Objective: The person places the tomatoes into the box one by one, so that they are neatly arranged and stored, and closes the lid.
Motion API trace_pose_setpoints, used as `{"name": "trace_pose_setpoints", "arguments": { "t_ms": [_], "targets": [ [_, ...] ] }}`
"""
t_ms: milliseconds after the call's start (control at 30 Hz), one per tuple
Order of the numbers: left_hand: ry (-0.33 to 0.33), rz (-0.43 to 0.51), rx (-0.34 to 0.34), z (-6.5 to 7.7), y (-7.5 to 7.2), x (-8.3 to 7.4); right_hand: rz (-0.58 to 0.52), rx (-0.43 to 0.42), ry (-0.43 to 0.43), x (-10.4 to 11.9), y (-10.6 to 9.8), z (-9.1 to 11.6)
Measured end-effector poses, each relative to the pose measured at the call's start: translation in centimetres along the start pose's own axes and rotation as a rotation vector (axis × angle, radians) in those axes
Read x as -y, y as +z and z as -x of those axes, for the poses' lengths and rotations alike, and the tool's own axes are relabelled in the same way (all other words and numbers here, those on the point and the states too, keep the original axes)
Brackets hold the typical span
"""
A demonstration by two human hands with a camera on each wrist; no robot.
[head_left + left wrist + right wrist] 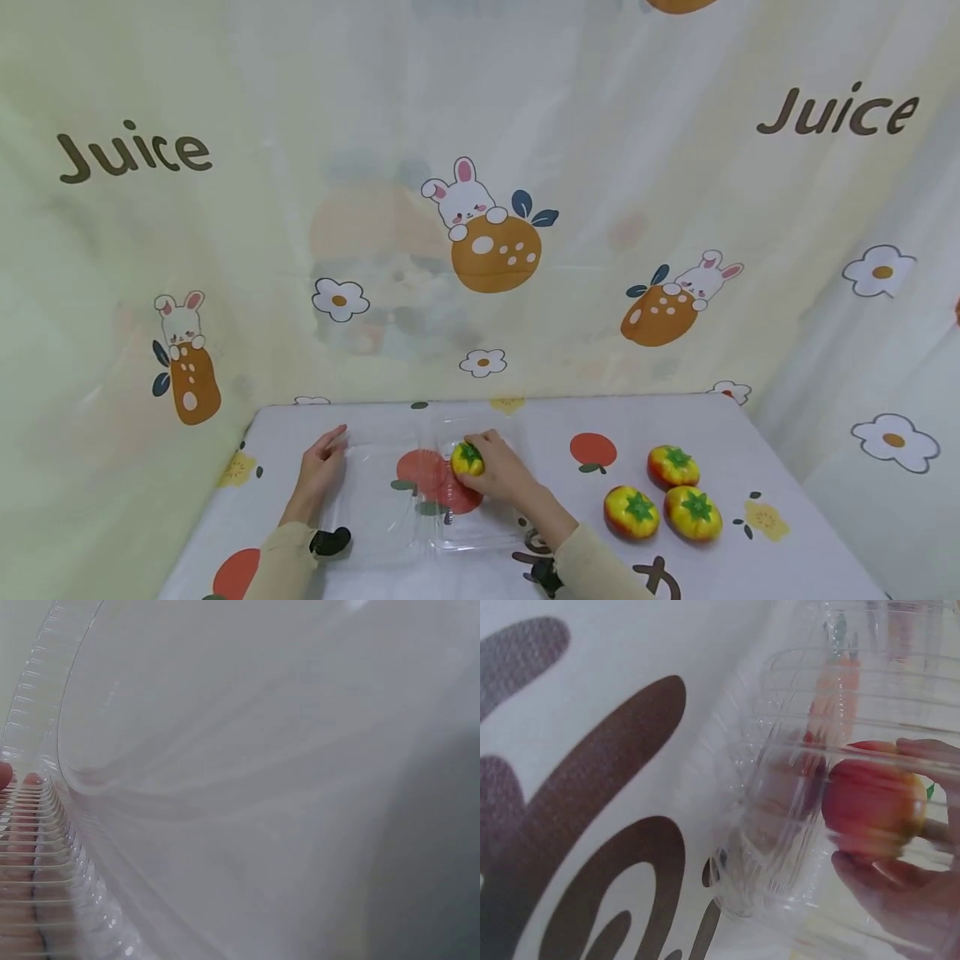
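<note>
A clear plastic clamshell box (375, 546) lies unfolded on the table, its two halves side by side. My left hand (321, 467) rests against the outer left side of the box; in the left wrist view its fingers (19, 847) show through the ribbed wall. With fingers and thumb my right hand (498, 471) grips a yellow-and-red persimmon-like fruit (467, 459) with a green leafy top, over the right half. The right wrist view shows this fruit (870, 799) through the clear wall. Whether it touches the bottom is unclear.
Three similar fruits, one behind (672, 466), one at left (631, 512) and one at right (693, 513), sit together right of the box. The tablecloth (570, 417) has printed fruit and flowers. A patterned curtain (600, 333) hangs behind the table.
</note>
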State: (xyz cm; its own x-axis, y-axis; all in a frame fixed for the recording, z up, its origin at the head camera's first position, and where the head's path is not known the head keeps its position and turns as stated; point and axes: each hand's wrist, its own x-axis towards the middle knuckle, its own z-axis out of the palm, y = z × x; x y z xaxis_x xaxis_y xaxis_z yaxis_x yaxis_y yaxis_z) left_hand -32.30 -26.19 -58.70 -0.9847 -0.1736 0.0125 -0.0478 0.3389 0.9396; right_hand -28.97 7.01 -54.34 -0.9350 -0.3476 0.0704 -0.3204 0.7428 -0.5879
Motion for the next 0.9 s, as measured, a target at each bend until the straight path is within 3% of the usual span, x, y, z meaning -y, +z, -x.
{"name": "trace_pose_setpoints", "arguments": {
  "t_ms": [300, 633, 900],
  "targets": [
    [0.003, 0.024, -0.01, -0.6, -0.4, 0.4, -0.019, -0.024, 0.0, 0.6, -0.3, -0.8],
    [0.057, 0.053, -0.016, -0.7, 0.1, 0.2, -0.006, -0.07, 0.015, 0.3, 0.4, -1.3],
    [0.021, 0.027, -0.012, -0.5, 0.1, 0.5, -0.018, -0.076, 0.041, 0.3, 1.2, -1.6]
  ]
}}
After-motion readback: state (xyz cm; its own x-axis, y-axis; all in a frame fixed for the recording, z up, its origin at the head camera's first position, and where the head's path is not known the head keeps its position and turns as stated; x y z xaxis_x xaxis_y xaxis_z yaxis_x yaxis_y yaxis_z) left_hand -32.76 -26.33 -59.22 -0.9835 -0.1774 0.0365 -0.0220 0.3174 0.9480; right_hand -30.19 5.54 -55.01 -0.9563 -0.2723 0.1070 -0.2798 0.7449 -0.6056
